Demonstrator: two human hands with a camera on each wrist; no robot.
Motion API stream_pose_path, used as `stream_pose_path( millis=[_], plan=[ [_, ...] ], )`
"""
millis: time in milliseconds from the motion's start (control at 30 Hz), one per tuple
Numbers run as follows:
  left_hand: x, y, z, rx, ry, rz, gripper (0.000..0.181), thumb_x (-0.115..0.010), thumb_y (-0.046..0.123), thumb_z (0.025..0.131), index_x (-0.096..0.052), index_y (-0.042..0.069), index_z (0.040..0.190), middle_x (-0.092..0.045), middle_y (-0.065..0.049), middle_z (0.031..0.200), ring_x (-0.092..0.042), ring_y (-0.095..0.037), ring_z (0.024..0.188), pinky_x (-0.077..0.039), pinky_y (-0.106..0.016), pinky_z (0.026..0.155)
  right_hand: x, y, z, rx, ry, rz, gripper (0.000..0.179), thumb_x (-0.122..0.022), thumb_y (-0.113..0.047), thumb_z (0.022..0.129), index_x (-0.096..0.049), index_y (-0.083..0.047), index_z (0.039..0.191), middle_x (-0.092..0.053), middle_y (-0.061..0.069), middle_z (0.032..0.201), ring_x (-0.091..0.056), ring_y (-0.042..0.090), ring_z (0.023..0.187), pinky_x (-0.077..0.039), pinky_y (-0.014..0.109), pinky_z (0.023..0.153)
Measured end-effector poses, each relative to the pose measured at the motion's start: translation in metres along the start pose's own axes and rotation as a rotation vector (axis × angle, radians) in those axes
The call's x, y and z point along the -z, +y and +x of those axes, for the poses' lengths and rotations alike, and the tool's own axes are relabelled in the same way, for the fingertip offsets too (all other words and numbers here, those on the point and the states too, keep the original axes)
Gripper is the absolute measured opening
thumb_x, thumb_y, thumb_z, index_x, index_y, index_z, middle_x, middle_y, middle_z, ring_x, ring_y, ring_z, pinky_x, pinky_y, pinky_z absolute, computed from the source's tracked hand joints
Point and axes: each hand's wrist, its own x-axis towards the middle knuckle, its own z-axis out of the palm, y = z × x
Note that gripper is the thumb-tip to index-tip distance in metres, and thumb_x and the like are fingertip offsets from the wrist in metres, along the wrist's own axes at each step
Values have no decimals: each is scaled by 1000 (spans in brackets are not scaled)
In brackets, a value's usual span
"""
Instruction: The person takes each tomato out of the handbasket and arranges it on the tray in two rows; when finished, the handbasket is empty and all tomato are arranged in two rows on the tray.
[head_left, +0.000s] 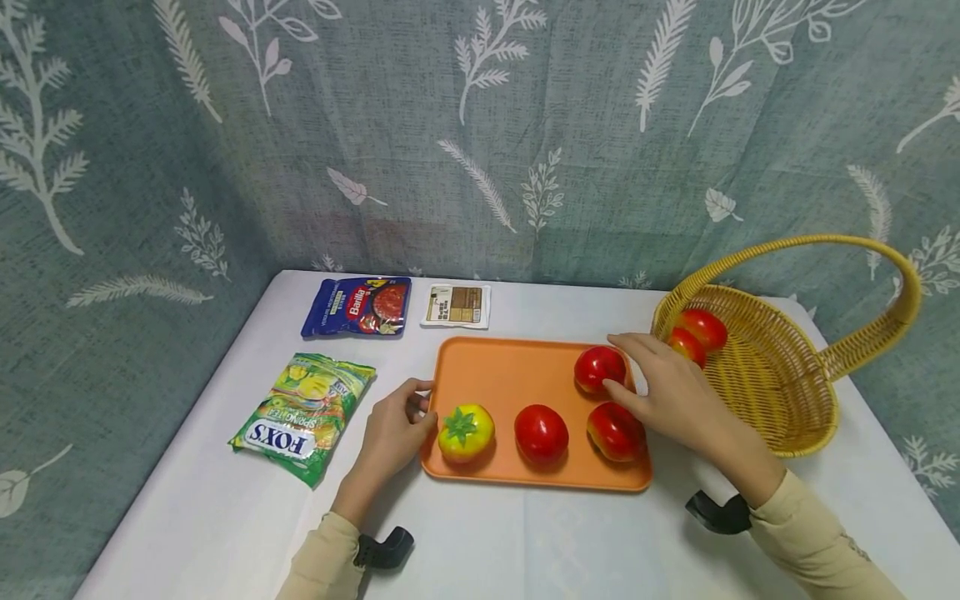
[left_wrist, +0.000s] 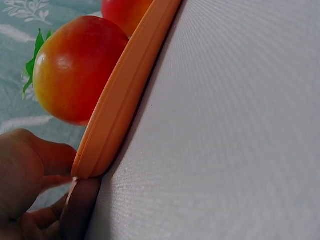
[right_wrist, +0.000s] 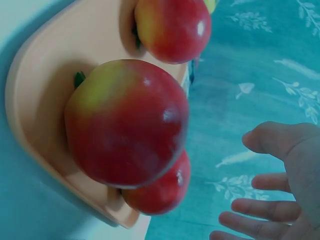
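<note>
On an orange tray (head_left: 510,367) lie several shiny red toy tomatoes. The front-left tomato (head_left: 466,433) shows a green leafy top and yellow skin; a red tomato (head_left: 542,435) sits mid-front. Two more are at the right end, a back tomato (head_left: 600,369) and a front tomato (head_left: 617,432). My left hand (head_left: 393,429) holds the tray's left edge; thumb and finger meet its rim in the left wrist view. My right hand (head_left: 667,396) is over the tray's right end beside the back tomato, its fingers (right_wrist: 265,209) spread apart and holding nothing in the right wrist view.
A yellow wicker basket (head_left: 780,392) with a tall handle stands at right, with two tomatoes (head_left: 701,329) inside. A green Fox's bag (head_left: 303,417) lies at left; a blue Barilla pouch (head_left: 357,307) and a small white-brown packet (head_left: 456,306) lie behind. Patterned cloth hangs around the table.
</note>
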Motion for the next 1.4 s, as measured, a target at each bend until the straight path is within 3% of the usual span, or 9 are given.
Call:
stream_pose_path(
  millis=[133, 333, 600, 833, 933, 1133, 1400],
  plan=[
    [0, 0, 0, 5, -4, 0, 41, -74, 7, 84, -66, 10, 124, -63, -2, 90, -55, -16, 73, -47, -28, 64, 9, 1, -7, 52, 75, 16, 54, -79, -22, 82, -61, -2, 129, -64, 15, 123, -65, 31, 99, -54, 51, 83],
    [-1, -1, 0, 3, 4, 2, 42, -74, 8, 83, -66, 10, 124, -63, -1, 89, -55, -16, 72, -46, -28, 63, 23, 6, -16, 88, 144, 33, 50, -81, -13, 79, -64, -2, 125, -66, 14, 117, -65, 30, 102, -55, 50, 81],
    [-2, -2, 0, -44, 41, 21, 40, -72, 7, 81, -68, 11, 121, -62, 2, 84, -55, -13, 70, -43, -29, 63, 37, 15, -25, 68, 193, 16, 47, -82, -8, 77, -67, -6, 121, -68, 9, 116, -66, 27, 100, -54, 46, 80],
    [-1, -1, -1, -33, 30, 19, 41, -72, 7, 82, -67, 10, 122, -62, 1, 85, -55, -14, 70, -44, -29, 63, 42, 31, -30, 47, 215, -19, 45, -82, -6, 74, -68, -2, 117, -69, 13, 110, -66, 29, 92, -53, 48, 75],
    [-1, -1, -1, -25, 28, 22, 41, -72, 7, 82, -67, 11, 123, -62, 1, 86, -55, -14, 71, -44, -29, 63, 42, 42, -30, -3, 200, -21, 42, -80, -7, 77, -67, 3, 116, -69, 19, 108, -66, 35, 91, -52, 52, 74],
    [-1, -2, -1, -29, 25, 15, 41, -73, 7, 82, -67, 10, 122, -62, 1, 86, -56, -14, 71, -44, -29, 63, 43, 65, -30, -194, 109, -19, 41, -73, -16, 87, -64, 9, 118, -66, 31, 111, -61, 50, 98, -45, 62, 80],
    [0, -2, -1, -35, 31, 20, 40, -73, 7, 82, -67, 10, 122, -62, 2, 85, -55, -14, 70, -44, -28, 62, 38, 83, -26, -283, 42, -19, 39, -68, -20, 92, -65, 10, 118, -66, 32, 110, -61, 52, 98, -44, 63, 79]
  ],
)
